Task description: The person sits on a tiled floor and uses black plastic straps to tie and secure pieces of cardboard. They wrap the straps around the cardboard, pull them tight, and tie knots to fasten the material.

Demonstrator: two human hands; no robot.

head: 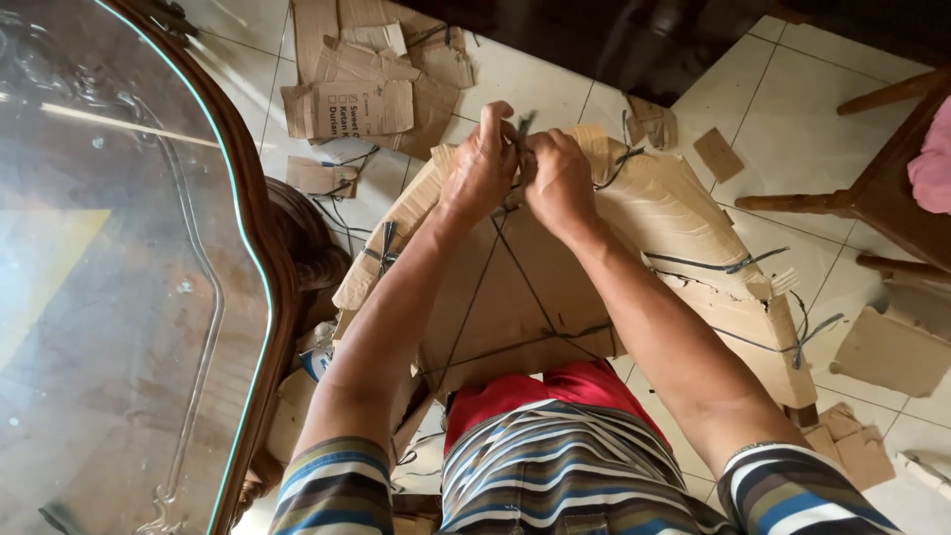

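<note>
A: Where are the two hands, and what do the fingers do?

B: Both hands meet above the far edge of the cardboard bundle (535,287), which lies on the tiled floor (792,129) just in front of the person. The left hand (482,163) and the right hand (558,178) touch each other. Their fingers are clenched on the dark string (474,287), at the point where the lines of it come together. From there the string runs down over the brown sheet in a triangle shape.

A: How much free room is around them?

B: Not very much on the left. The glass table (129,297) with its curved wooden edge stands close beside the left forearm. On the right, a wooden chair (882,188) stands well apart from the bundle, with open tiles between. Beyond the hands, loose cardboard pieces (367,89) lie on the floor, and more small scraps (852,446) lie near the right elbow.

A: And the edges of the bundle?

B: They are torn and uneven, mostly on the right side, where other string bands cross them.
</note>
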